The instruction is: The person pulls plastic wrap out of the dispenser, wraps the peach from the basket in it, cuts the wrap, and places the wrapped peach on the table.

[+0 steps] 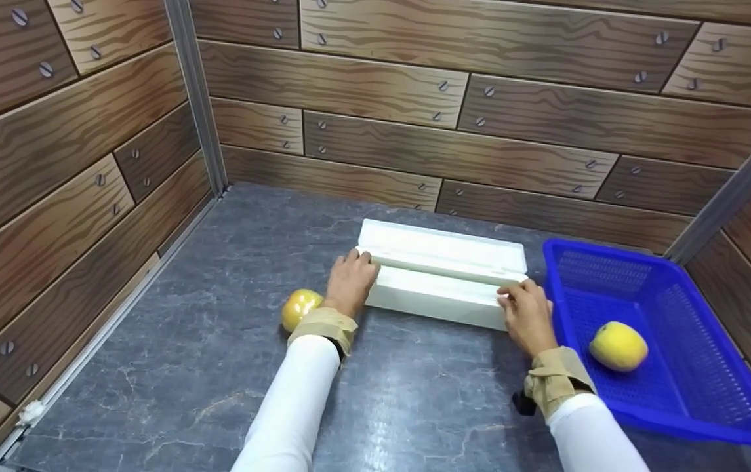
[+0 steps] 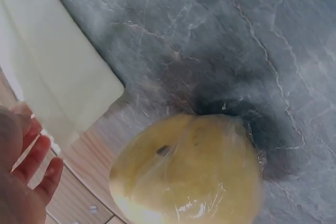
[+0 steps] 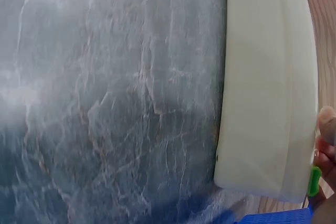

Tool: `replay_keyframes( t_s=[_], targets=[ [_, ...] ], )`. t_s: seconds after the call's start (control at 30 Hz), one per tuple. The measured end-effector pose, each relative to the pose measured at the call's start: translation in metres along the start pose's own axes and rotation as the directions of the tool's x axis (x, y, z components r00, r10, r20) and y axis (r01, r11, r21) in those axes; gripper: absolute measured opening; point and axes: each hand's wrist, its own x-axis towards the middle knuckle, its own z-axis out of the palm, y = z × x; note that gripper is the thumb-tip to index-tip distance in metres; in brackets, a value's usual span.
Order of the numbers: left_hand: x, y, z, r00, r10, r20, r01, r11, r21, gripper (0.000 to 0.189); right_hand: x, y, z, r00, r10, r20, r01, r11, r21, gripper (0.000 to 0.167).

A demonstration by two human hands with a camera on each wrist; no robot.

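White box (image 1: 437, 305) on the bench (image 1: 408, 400), viewed from the head: the box lay lengthwise near the back edge, right of the middle, with its lid (image 1: 441, 246) turned back toward that edge. The left hand (image 1: 350, 278) pinched the rim at the box's left end between bent fingers; the right hand (image 1: 527, 314) pinched the rim at the right end, where a small green piece (image 3: 314, 181) showed beside the fingers. A yellow-red fruit (image 1: 300, 307) in clear wrap rested on the bench just beside the left wrist. A blue basket (image 1: 696, 423) stood along the bench's right edge, holding a yellow fruit (image 1: 619, 346). Wood-patterned walls (image 1: 349, 85) rose at the back, left and right edges.
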Motion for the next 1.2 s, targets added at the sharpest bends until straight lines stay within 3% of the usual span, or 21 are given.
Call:
replay_keyframes(
  t_s=[0.1,0.23,0.4,0.5,0.6,0.7,0.77,0.87,1.0,1.2],
  targets=[
    [0.002,0.002,0.001,1.0,-0.018,0.016,0.018,0.999,0.033,0.018,0.001,0.0,0.002,1.0,-0.002,-0.006,0.002,1.0,-0.001,0.007],
    [0.006,0.006,0.0,0.998,-0.048,-0.028,0.05,0.996,0.073,0.02,0.003,0.002,0.004,0.998,-0.037,-0.056,0.035,0.999,-0.032,0.007],
    [0.013,0.013,-0.004,0.991,-0.086,-0.107,0.093,0.993,0.067,0.019,0.008,0.002,0.004,0.989,-0.115,-0.09,0.095,0.975,-0.201,0.006],
    [0.015,0.014,-0.005,0.987,-0.125,-0.106,0.127,0.992,0.012,0.017,0.013,-0.001,0.004,0.983,-0.165,-0.08,0.136,0.95,-0.281,0.006],
    [0.018,0.013,-0.007,0.983,-0.174,-0.052,0.168,0.98,-0.103,0.015,0.018,-0.005,0.004,0.98,-0.184,-0.07,0.16,0.951,-0.264,0.005],
    [0.02,0.01,-0.009,0.977,-0.21,0.016,0.208,0.949,-0.236,0.013,0.02,-0.006,0.004,0.99,-0.135,-0.05,0.123,0.974,-0.189,0.005],
    [0.022,0.009,-0.01,0.976,-0.214,0.032,0.214,0.937,-0.275,0.013,0.023,-0.007,0.002,0.996,-0.077,-0.034,0.071,0.987,-0.143,0.004],
    [0.024,0.007,-0.013,0.983,-0.186,-0.001,0.181,0.958,-0.221,0.014,0.028,-0.009,-0.004,1.0,-0.025,-0.01,0.024,0.993,-0.12,0.005],
    [0.032,0.004,-0.021,0.991,-0.126,-0.049,0.121,0.988,-0.091,0.016,0.037,-0.012,-0.013,0.999,-0.05,-0.021,0.047,0.99,-0.131,0.005],
    [0.041,-0.003,-0.034,0.991,-0.104,-0.086,0.103,0.995,-0.012,0.017,0.049,-0.017,-0.026,0.995,-0.1,-0.029,0.095,0.986,-0.14,0.005]
  ],
)
